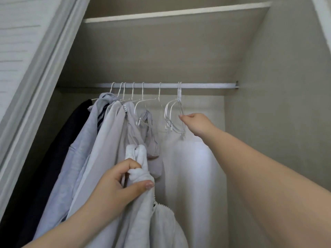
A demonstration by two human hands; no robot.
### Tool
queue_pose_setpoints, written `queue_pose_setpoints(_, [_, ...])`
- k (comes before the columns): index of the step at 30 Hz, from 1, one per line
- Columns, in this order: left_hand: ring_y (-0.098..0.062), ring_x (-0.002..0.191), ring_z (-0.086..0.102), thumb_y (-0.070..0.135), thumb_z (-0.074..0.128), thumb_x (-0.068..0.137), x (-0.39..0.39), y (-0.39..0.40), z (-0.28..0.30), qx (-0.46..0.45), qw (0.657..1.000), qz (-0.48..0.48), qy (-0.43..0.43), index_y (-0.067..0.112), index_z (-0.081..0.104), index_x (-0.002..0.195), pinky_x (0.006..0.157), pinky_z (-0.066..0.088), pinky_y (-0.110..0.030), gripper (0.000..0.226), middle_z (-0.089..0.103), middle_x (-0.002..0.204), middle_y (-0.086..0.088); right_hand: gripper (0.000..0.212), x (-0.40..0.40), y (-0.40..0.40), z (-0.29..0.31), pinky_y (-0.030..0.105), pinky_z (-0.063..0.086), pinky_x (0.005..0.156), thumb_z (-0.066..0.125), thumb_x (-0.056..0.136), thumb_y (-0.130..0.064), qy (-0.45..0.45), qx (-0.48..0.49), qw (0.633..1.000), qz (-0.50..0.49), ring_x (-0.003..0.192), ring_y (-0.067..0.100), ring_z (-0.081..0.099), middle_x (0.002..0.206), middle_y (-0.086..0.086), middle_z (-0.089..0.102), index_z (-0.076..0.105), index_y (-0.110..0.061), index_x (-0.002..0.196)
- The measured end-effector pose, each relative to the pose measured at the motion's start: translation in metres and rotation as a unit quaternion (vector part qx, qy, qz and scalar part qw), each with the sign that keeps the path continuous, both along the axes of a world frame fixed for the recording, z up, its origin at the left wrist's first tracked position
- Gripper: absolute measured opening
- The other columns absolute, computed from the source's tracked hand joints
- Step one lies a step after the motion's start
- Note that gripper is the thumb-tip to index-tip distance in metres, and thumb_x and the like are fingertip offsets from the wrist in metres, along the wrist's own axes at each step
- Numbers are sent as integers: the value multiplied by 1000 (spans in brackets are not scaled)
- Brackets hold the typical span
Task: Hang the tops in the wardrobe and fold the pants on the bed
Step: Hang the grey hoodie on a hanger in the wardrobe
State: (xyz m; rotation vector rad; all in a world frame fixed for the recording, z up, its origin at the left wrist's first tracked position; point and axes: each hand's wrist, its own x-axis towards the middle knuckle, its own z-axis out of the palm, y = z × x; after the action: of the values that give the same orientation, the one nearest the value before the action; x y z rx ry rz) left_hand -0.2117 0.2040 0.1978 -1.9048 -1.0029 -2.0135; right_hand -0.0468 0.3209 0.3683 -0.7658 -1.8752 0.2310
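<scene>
Head view: my left hand (114, 183) grips a bunched white top (143, 203) low in the wardrobe, while my right hand (195, 123) pinches the empty white hangers (174, 116) on the rail (197, 85). I reckon several hangers could lift off together, as they are nested and touching. The top might slip, since I hold only a fold. No readable writing; a small tag is too blurred.
</scene>
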Motion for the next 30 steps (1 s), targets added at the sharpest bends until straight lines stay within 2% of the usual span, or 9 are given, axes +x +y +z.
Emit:
queue_pose_setpoints(2, [-1,61,46,49,71,51,-6,17,7,12,1000,6,2,31,61,64,59,37,-17,25,54,62,9,50,-14,12,11,28,32,59,46,95,-48,12,-3,1000,8,61,22,41,61,2,40,48,-11,62])
queue_pose_setpoints(5, [-3,62,46,48,72,52,-13,35,14,24,1000,3,6,32,61,64,60,37,-20,23,53,62,10,56,-34,28,23,31,37,82,46,93,-54,31,-9,998,50,100,30,53,99,10,58,67,-3,102])
queue_pose_setpoints(6, [-3,62,46,48,72,52,-15,38,15,28,1000,6,8,31,61,64,61,38,-20,23,54,62,10,54,-39,30,25,31,37,83,49,92,-52,38,-4,997,61,101,30,54,100,10,60,68,-3,100])
queue_pose_setpoints(8, [-3,61,46,48,71,52,-21,44,16,37,999,18,11,29,61,65,61,38,-19,25,54,61,10,44,-49,35,29,29,37,75,55,91,-45,42,11,997,67,80,27,52,73,5,56,59,-9,66])
queue_pose_setpoints(10, [-1,60,45,49,71,52,-25,50,17,44,999,26,10,30,61,64,59,37,-17,25,53,60,11,45,-57,39,30,28,33,64,59,90,-33,43,21,997,61,61,21,42,57,2,41,41,-13,54])
queue_pose_setpoints(15, [-7,63,46,48,74,50,-34,59,12,42,999,-5,-11,29,62,63,65,36,-27,26,53,63,7,33,-64,46,32,27,38,67,46,97,-26,139,76,986,59,75,24,51,85,12,63,68,-2,92])
queue_pose_setpoints(19, [-5,62,45,47,75,51,-37,63,7,47,998,-22,-19,27,62,64,60,35,-20,27,51,63,7,34,-62,48,32,18,39,49,43,99,-33,243,91,961,98,61,17,52,71,1,59,55,-13,75])
queue_pose_setpoints(24, [-3,60,44,48,74,49,-34,55,-2,36,998,-34,-31,27,60,61,59,35,-19,28,51,62,5,32,-46,46,13,28,41,60,41,99,-33,223,91,966,96,66,13,54,69,-7,59,47,-21,70])
queue_pose_setpoints(30, [-4,58,43,47,73,50,-26,33,-21,21,998,-56,-21,22,59,67,57,35,-17,33,50,61,5,28,-16,14,-23,26,35,55,39,100,-31,233,101,966,55,67,12,54,68,-5,56,50,-18,77])
